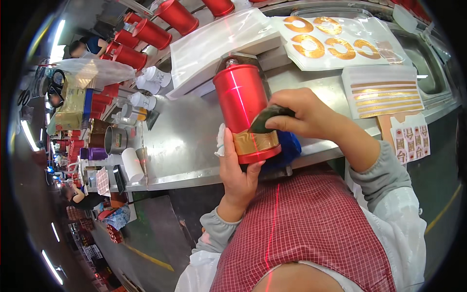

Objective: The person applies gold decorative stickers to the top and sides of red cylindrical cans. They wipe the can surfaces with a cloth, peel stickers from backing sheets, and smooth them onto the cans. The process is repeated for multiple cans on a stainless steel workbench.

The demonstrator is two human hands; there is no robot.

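A shiny red metal cylinder [238, 95] leans over the near edge of the steel bench, its narrow silver end pointing away from me. Round its lower part runs a gold band label [258, 142]. My left hand [236, 175] is wrapped round the base from below, with a bit of white cloth [221, 142] beside its fingers. Pinched in my right hand [309, 112] is a dark green flat scraper [270, 118], its tip touching the upper edge of the gold label. Something blue [291, 150] lies under the cylinder, partly hidden.
Sheets of gold C-shaped stickers [306, 46], gold strips [386, 96] and small printed labels [411, 138] lie to the right, near a sink [428, 68]. White blocks [214, 44] and red cylinders [177, 17] stand behind. Left are a metal pot [116, 139] and a white roll [132, 164].
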